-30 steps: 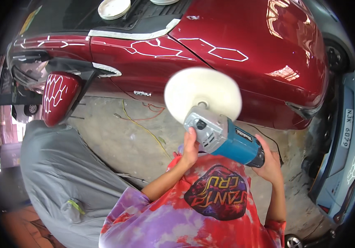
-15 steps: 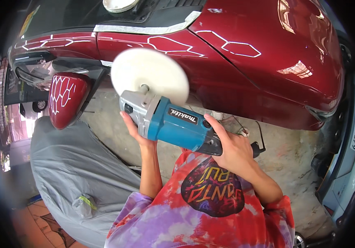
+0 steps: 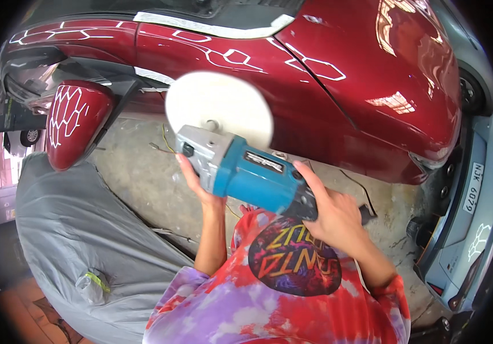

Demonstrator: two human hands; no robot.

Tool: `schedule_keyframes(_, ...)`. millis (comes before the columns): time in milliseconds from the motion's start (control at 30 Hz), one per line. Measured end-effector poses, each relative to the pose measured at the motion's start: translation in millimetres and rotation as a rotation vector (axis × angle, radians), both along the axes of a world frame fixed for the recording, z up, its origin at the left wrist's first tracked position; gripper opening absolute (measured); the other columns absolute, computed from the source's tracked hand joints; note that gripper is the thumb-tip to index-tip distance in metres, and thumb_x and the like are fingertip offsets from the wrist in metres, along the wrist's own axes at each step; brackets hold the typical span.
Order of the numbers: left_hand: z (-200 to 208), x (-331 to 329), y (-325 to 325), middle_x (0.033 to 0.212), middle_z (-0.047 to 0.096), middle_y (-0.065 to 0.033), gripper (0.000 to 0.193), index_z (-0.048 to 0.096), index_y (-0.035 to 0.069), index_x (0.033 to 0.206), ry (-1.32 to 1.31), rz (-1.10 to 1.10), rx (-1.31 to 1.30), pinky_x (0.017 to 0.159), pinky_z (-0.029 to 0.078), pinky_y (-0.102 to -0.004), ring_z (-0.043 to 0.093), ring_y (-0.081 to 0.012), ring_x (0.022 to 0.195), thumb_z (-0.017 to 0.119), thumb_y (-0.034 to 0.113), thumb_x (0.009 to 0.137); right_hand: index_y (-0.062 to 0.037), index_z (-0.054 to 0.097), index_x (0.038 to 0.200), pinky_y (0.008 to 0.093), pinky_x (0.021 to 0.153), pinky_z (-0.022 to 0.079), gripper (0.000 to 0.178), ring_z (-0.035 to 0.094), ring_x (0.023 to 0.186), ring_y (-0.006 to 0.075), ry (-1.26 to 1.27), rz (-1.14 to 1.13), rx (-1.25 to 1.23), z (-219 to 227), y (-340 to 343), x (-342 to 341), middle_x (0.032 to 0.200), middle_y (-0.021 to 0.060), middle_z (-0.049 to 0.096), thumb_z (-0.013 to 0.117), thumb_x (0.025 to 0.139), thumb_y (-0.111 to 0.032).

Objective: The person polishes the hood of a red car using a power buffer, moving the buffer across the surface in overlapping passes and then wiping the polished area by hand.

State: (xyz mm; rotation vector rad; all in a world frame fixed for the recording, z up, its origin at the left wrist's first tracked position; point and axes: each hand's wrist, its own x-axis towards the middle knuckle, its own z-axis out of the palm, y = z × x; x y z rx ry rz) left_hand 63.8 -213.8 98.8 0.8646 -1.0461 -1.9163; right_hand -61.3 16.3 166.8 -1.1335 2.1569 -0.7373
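Note:
A teal and grey car polisher with a round white pad is held up in both my hands, in front of a red car. My left hand supports the grey head from below, its thumb along the near side. Around the black rear handle my right hand is wrapped, with one finger stretched along the body. The pad overlaps the car's side panel in view; I cannot tell whether it touches. Its edge looks smeared, as if spinning.
White masking tape runs along the windscreen edge. The red side mirror juts out at left, above a grey cover with a clear plastic bag on it. A pale blue car stands at right. Cables lie on the concrete floor.
The view has shifted, showing more of the blue car at right. The polisher appears slightly further right and lower, still in both hands.

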Motion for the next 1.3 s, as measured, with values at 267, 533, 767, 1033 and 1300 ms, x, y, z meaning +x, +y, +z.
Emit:
schedule_keyframes(267, -32, 12, 58, 0.135, 0.053, -0.0118, 0.064, 0.041, 0.002, 0.142, -0.219, -0.028, -0.078, 0.105, 0.04, -0.0357, 0.052, -0.0211, 0.122, 0.03, 0.052, 0.104, -0.0281, 0.023, 0.152, 0.0492, 0.071, 0.051, 0.1, 0.066, 0.079, 0.0425, -0.187, -0.051, 0.015, -61, 56, 11, 0.089, 0.0214, 0.069, 0.076, 0.068, -0.012)
schedule_keyframes(533, -46, -22, 152, 0.096, 0.068, -0.0084, 0.041, 0.062, -0.006, 0.113, -0.374, -0.5, -0.311, 0.08, 0.048, -0.0311, 0.057, -0.013, 0.09, 0.055, 0.032, 0.1, -0.0144, 0.028, 0.15, 0.0394, 0.093, 0.05, 0.101, 0.064, 0.112, 0.033, -0.322, -0.455, -0.196, -124, 185, 47, 0.119, 0.019, 0.064, 0.078, 0.063, -0.005)
schedule_keyframes(767, -20, -16, 115, 0.091, 0.068, -0.0086, 0.046, 0.064, -0.007, 0.108, -0.542, -0.224, -0.452, 0.079, 0.047, -0.0319, 0.057, -0.0149, 0.086, 0.051, 0.037, 0.101, -0.0151, 0.028, 0.151, 0.0408, 0.093, 0.05, 0.102, 0.064, 0.111, 0.0369, -0.385, -0.413, -0.198, -112, 132, 39, 0.117, 0.0218, 0.065, 0.082, 0.065, -0.012)
schedule_keyframes(1033, -2, 30, -25, 0.136, 0.054, -0.0129, 0.065, 0.04, -0.001, 0.143, -0.197, 0.016, -0.128, 0.102, 0.045, -0.0358, 0.058, -0.023, 0.118, 0.041, 0.049, 0.102, -0.0158, 0.014, 0.155, 0.0469, 0.076, 0.048, 0.094, 0.064, 0.085, 0.046, -0.465, 0.132, -0.414, -87, 5, 23, 0.099, 0.0273, 0.066, 0.07, 0.083, -0.037)
schedule_keyframes(1300, -9, 41, -41, 0.132, 0.058, -0.0136, 0.066, 0.043, 0.005, 0.142, -0.124, 0.065, -0.107, 0.096, 0.049, -0.038, 0.062, -0.0252, 0.112, 0.031, 0.055, 0.102, -0.0152, 0.017, 0.154, 0.0503, 0.071, 0.046, 0.083, 0.063, 0.075, 0.0457, -0.436, 0.205, -0.283, -68, -32, 16, 0.082, 0.0251, 0.065, 0.064, 0.088, -0.031)
